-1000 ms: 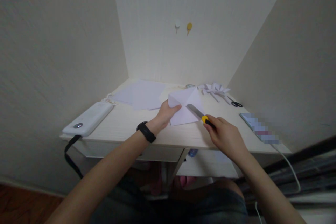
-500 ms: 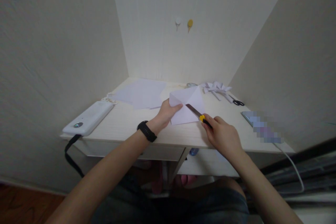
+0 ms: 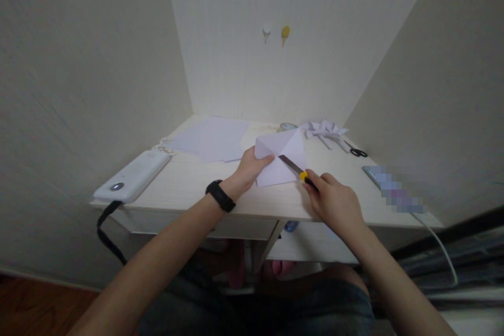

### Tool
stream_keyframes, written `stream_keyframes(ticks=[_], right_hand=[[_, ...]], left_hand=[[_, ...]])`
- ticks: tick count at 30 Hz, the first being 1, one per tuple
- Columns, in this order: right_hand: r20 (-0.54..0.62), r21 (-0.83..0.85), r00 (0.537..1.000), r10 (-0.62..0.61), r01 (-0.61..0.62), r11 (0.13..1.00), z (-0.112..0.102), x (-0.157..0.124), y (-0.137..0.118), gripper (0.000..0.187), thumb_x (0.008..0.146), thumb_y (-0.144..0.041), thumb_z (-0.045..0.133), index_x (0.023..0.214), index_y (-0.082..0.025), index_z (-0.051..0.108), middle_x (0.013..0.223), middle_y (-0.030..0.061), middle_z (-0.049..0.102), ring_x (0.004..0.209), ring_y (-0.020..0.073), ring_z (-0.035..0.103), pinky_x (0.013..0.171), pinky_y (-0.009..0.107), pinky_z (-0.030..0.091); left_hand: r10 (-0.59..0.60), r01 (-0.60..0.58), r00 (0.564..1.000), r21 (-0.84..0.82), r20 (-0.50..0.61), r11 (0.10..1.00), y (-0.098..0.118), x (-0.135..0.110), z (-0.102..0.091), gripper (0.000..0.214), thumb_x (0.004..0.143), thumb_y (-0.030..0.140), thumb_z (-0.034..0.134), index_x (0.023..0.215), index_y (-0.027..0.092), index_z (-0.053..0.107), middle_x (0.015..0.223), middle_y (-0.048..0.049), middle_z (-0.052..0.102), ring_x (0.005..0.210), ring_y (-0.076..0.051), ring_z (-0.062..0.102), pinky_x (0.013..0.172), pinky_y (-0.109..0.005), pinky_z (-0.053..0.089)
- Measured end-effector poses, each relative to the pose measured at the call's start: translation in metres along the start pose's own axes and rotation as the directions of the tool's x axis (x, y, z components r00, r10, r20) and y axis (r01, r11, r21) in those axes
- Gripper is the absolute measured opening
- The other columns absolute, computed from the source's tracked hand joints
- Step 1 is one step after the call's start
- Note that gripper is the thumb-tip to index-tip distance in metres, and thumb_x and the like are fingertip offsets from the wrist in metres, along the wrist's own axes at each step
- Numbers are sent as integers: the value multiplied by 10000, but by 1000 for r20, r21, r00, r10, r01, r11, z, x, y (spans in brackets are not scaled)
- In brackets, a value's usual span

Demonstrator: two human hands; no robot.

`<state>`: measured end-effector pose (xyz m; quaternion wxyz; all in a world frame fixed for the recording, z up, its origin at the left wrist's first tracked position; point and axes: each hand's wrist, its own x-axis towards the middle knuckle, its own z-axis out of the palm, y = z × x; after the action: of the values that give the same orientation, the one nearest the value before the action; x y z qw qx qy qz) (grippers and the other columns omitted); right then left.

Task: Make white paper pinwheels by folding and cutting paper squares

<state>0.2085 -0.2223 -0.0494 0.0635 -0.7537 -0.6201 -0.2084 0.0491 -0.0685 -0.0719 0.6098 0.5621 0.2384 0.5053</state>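
Fingers of my left hand (image 3: pixel 247 170) are clamped on the folded paper (image 3: pixel 290 146), thumb on top; from afar I see most of it extending rightward from them. The fingers of my right hand (image 3: pixel 336 199) grip the cutter (image 3: pixel 303 176), its blade over the paper with the tip just beside the left thumb. Scissors (image 3: pixel 358 152) lie beyond my right fingers.
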Motion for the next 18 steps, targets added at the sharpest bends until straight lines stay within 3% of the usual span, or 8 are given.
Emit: stream_keyframes(ticks=[12, 18], right_hand=[[26, -130, 999, -25, 28, 991, -7, -1, -13, 419, 987, -360, 419, 1367, -219, 522, 944, 94, 648, 639, 211, 672, 473, 275, 348], [22, -117, 999, -44, 46, 992, -8, 1, -14, 420, 992, -329, 393, 1371, -198, 517, 946, 123, 653, 641, 217, 673, 489, 279, 347]], left_hand=[[30, -32, 999, 110, 20, 993, 0, 1, 0, 358, 718, 249, 745, 1026, 94, 651, 1101, -168, 695, 896, -226, 650, 822, -381, 518], [46, -47, 999, 166, 12, 985, 1, 1, 1, 334, 732, 259, 723, 1016, 94, 662, 1075, -163, 702, 890, -226, 652, 815, -375, 518]])
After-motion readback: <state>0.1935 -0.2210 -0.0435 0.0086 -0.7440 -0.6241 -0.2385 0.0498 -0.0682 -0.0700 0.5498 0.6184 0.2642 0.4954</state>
